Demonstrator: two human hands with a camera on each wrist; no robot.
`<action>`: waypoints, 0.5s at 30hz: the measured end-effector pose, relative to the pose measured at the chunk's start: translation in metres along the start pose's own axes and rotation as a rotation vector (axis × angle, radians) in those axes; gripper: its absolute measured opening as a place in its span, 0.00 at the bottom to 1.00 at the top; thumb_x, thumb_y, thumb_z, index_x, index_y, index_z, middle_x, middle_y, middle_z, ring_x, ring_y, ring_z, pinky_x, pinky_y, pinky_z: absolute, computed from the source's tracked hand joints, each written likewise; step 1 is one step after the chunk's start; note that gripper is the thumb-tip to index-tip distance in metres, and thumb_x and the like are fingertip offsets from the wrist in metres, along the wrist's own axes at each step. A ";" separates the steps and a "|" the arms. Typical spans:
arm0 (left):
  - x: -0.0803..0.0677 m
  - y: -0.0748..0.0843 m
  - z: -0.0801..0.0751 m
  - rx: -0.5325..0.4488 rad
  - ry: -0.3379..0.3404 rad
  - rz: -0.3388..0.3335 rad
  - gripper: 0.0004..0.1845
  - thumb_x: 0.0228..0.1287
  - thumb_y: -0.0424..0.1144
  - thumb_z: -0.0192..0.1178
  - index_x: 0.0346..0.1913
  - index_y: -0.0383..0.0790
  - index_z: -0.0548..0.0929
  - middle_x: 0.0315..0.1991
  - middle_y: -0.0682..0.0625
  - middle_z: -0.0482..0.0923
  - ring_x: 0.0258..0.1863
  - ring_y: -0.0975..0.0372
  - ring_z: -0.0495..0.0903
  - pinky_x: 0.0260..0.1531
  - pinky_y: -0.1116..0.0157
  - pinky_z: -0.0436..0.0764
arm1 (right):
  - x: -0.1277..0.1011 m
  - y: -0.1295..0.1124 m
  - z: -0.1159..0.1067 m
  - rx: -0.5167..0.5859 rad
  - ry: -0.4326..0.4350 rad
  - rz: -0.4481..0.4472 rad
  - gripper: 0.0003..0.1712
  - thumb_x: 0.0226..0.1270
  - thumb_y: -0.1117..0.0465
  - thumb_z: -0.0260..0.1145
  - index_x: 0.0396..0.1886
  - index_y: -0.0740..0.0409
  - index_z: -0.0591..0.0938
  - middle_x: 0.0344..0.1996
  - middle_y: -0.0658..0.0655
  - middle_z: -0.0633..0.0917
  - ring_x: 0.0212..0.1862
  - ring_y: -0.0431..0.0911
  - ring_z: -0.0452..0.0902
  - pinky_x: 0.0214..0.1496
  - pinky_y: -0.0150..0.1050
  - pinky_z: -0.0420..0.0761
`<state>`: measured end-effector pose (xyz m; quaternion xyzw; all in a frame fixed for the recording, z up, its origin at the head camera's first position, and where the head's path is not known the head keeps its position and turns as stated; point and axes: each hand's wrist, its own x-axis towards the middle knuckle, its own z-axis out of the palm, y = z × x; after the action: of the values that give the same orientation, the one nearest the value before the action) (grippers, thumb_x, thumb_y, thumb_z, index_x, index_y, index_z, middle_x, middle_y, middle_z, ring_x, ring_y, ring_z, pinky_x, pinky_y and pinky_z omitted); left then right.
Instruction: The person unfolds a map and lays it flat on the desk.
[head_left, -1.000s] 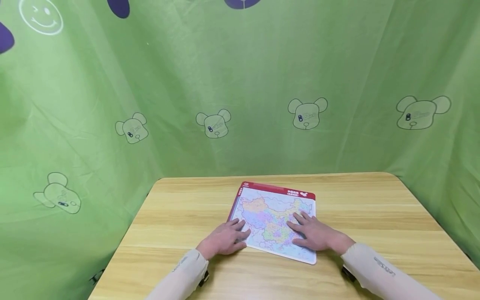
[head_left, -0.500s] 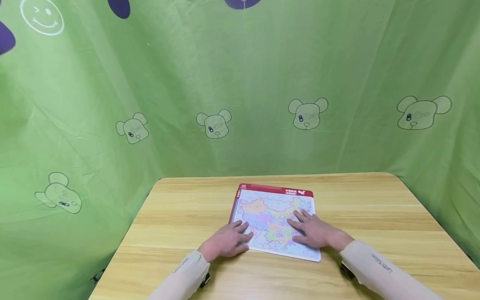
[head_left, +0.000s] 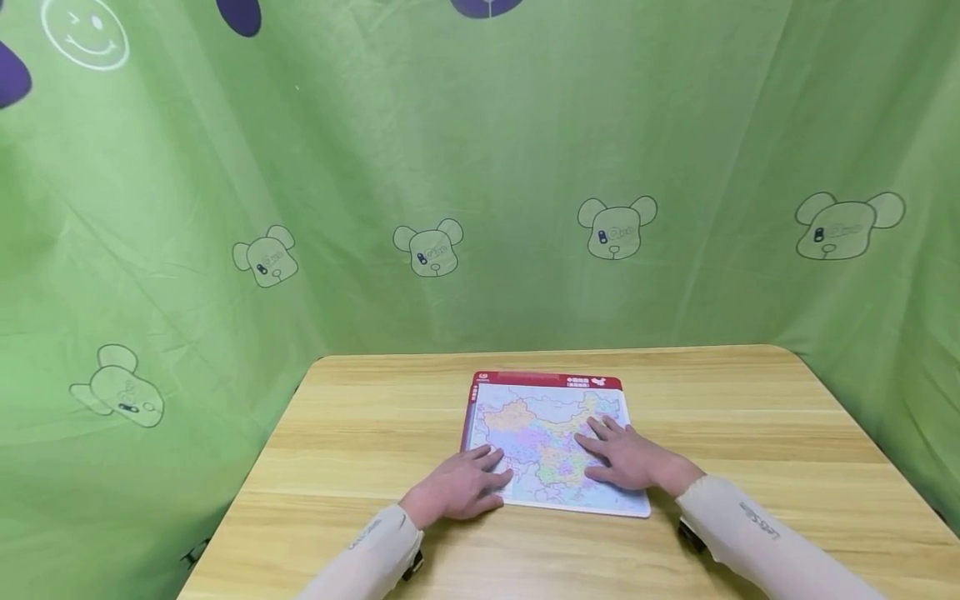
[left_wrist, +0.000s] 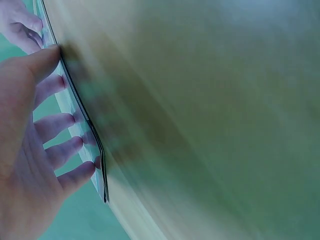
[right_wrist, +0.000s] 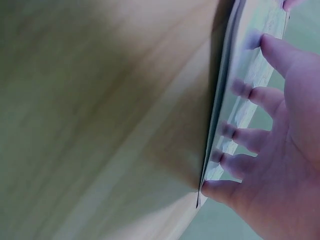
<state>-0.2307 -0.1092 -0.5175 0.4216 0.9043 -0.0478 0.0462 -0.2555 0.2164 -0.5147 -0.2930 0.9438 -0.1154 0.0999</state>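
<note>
A thin map board (head_left: 517, 417) with a red top border and pastel regions in the outline of China lies on the table in the head view. Fingers spread, my left hand (head_left: 459, 487) rests on its lower left corner, with the thumb at the near edge. My right hand (head_left: 633, 458) lies flat over the right side, fingertips pointing inward. From the left wrist, the left hand (left_wrist: 27, 145) touches the glossy surface with its fingertips. The right wrist view catches the right hand (right_wrist: 295, 145) at the board's layered dark edge (right_wrist: 220, 95). Part of the map is hidden under both hands.
The light wood-grain table (head_left: 360, 417) has rounded far corners. Behind it and at both sides hangs a green curtain (head_left: 510, 292) printed with bear heads. Pale sleeves (head_left: 375, 554) cover both forearms.
The map board has turned clockwise under my hands, its top border swinging left and its lower edge right, so it sits straighter. Left hand has shifted slightly right; right hand has barely moved.
</note>
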 end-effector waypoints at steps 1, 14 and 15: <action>0.000 0.000 0.000 0.000 -0.001 0.001 0.27 0.72 0.58 0.42 0.70 0.56 0.65 0.72 0.46 0.56 0.70 0.50 0.54 0.66 0.54 0.58 | 0.000 0.000 0.000 0.001 0.003 -0.001 0.37 0.69 0.40 0.55 0.70 0.56 0.65 0.70 0.70 0.57 0.70 0.69 0.45 0.63 0.70 0.50; 0.001 0.006 -0.003 -0.008 -0.014 0.006 0.27 0.72 0.58 0.42 0.70 0.55 0.64 0.71 0.46 0.56 0.70 0.50 0.55 0.66 0.54 0.59 | 0.004 0.001 -0.004 0.014 -0.005 0.014 0.37 0.69 0.42 0.55 0.70 0.58 0.65 0.70 0.71 0.56 0.70 0.69 0.44 0.63 0.71 0.48; 0.002 0.006 -0.002 -0.007 -0.014 0.007 0.27 0.72 0.58 0.42 0.70 0.55 0.64 0.72 0.46 0.56 0.70 0.50 0.55 0.66 0.54 0.59 | 0.005 0.001 -0.004 0.014 -0.005 0.014 0.36 0.69 0.42 0.55 0.70 0.58 0.65 0.70 0.71 0.56 0.70 0.69 0.44 0.63 0.71 0.48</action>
<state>-0.2270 -0.1038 -0.5157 0.4245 0.9026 -0.0473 0.0540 -0.2607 0.2148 -0.5116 -0.2860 0.9448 -0.1207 0.1049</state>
